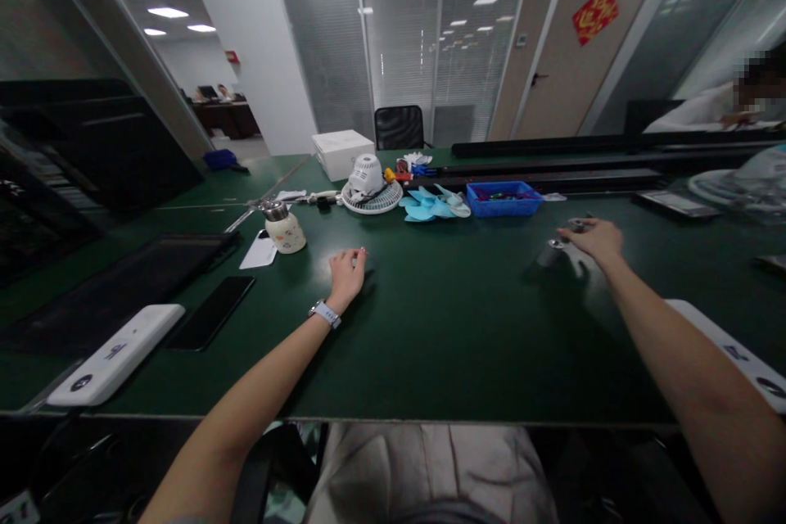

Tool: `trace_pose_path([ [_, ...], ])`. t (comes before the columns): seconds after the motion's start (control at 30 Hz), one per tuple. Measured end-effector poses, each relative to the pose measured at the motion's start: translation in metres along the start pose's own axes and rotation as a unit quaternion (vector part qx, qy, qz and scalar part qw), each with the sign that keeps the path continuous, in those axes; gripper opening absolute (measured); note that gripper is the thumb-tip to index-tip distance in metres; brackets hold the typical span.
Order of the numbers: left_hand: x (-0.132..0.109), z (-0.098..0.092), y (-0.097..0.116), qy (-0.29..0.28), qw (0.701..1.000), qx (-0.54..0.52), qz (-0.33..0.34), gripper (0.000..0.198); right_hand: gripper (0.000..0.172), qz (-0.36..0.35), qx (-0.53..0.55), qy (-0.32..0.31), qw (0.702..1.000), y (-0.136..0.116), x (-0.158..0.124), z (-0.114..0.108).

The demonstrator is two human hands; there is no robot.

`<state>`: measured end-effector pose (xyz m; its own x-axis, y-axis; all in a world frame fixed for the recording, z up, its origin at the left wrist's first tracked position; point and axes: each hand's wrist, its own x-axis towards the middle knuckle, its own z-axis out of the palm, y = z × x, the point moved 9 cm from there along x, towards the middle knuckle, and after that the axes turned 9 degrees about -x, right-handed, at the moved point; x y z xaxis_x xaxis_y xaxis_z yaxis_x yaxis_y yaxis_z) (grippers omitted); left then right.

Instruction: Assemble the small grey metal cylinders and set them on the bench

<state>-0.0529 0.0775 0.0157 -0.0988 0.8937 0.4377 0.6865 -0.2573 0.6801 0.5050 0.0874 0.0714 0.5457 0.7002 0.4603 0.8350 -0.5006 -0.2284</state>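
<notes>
My right hand (594,241), at the right of the green table (442,319), pinches a small silvery metal piece (575,224) whose kind I cannot make out. Just below those fingers stands a short silver cylinder (548,254) with a round opening on top; whether the two touch is unclear. On the left, my left hand (347,274), with a watch (325,313) at its wrist, rests on the table with curled fingers. A small pale spot shows between thumb and fingers, too small to name. A cream flask (285,229) with a metal lid stands left of this hand.
Along the back lie a white fan part (372,195), light blue fan blades (425,205), a blue tray (504,200) with small parts, and a white box (344,152). A phone (214,313) and white devices (116,354) flank my arms. Another person (693,115) sits far right.
</notes>
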Motion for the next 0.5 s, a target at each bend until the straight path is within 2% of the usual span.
trace_pose_path([
  [0.07,0.000,0.001,0.000,-0.003,1.000,0.001,0.000,0.037,0.049,0.020,0.037,0.003,0.999,-0.005,-0.005,-0.021],
  [0.1,0.001,0.001,0.001,-0.003,1.000,0.001,0.001,0.036,0.051,0.003,0.064,0.021,0.998,-0.015,-0.012,-0.036],
  [0.17,0.000,0.000,0.004,-0.002,1.000,-0.004,0.005,0.032,0.052,-0.098,0.126,0.050,0.986,-0.054,-0.035,-0.063],
  [0.23,-0.002,-0.001,0.009,-0.002,1.000,-0.015,0.015,0.030,0.052,-0.225,0.198,0.006,0.954,-0.105,-0.073,-0.071],
  [0.3,-0.006,-0.003,0.018,-0.004,0.999,-0.034,0.034,0.028,0.049,-0.322,0.275,-0.085,0.902,-0.154,-0.121,-0.061],
  [0.37,-0.013,-0.003,0.030,-0.014,0.997,-0.055,0.061,0.028,0.046,-0.367,0.332,-0.156,0.855,-0.192,-0.164,-0.042],
  [0.43,-0.020,-0.001,0.045,-0.035,0.993,-0.070,0.092,0.029,0.044,-0.374,0.360,-0.189,0.833,-0.219,-0.194,-0.023],
  [0.5,-0.026,0.004,0.058,-0.061,0.988,-0.082,0.119,0.030,0.043,-0.370,0.379,-0.204,0.823,-0.238,-0.213,-0.007],
])
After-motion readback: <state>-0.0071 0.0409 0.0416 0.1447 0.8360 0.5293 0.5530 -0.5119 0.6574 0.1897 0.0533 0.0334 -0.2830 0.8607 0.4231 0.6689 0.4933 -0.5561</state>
